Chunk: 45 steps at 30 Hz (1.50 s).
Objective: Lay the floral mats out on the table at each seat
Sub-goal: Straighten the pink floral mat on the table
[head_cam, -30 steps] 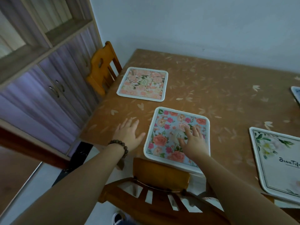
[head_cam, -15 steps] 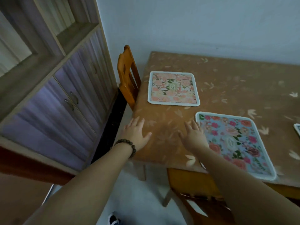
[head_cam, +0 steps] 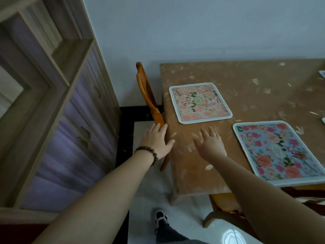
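Two floral mats lie flat on the brown table (head_cam: pixel 249 80). A pink rose mat (head_cam: pixel 199 103) sits near the left edge in front of an orange wooden chair (head_cam: pixel 146 95). A blue mat with red roses (head_cam: pixel 279 152) lies at the near right. My left hand (head_cam: pixel 156 140), with a bead bracelet on its wrist, hovers with straight fingers at the table's left edge beside the chair. Over the bare tabletop between the two mats my right hand (head_cam: pixel 210 143) is spread and holds nothing.
A tall wooden cabinet (head_cam: pixel 58 110) with purple doors fills the left side, with a narrow floor gap between it and the table. Another chair (head_cam: pixel 226 206) is tucked under the table's near edge. Corners of other mats (head_cam: pixel 321 73) show at the far right. My shoe (head_cam: pixel 161 217) is on the floor.
My view has swung left along the table. My right hand has come off the blue mat and both hands have moved left toward the table's left edge and the chair.
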Tool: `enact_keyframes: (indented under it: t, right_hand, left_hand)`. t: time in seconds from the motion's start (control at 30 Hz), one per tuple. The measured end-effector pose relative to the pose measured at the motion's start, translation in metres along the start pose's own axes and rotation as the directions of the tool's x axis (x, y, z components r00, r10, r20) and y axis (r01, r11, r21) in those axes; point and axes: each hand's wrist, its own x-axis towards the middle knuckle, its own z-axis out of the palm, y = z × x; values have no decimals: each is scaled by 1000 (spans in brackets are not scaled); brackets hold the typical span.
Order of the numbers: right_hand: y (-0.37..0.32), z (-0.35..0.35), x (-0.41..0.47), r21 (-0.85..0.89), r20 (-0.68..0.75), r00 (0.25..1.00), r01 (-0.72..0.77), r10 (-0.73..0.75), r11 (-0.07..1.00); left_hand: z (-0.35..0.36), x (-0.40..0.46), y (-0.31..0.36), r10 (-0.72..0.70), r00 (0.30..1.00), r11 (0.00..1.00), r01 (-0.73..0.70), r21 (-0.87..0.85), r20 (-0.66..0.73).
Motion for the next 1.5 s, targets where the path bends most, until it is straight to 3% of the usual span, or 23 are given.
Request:
enact_keyframes:
  t: [0.3,0.5,0.7,0.97,1.27,1.5]
  right_hand:
    - [-34,21,93,44,-55,987,-147,149,988]
    - [-53,33,167,145,-5,955,-294,297,945]
    - [-49,20,194,203,-13,887,-450,462,870]
    - [-39,19,211,287,-15,708,-674,706,681]
    - [-88,51,244,362,16,388,-861,921,357]
    - [-124,68,249,369,133,236,-913,963,173]
  left_hand:
    - [-8,125,-23,187,982,980,-188,63,19]
    - [-27,235,-34,349,928,926,-363,104,129]
    - [-35,321,-37,415,876,876,-458,149,246]
    - [-12,407,-4,565,713,742,-659,124,416]
    - [9,503,17,740,401,464,-886,22,539]
    - [21,533,-5,702,310,405,-914,-1,642]
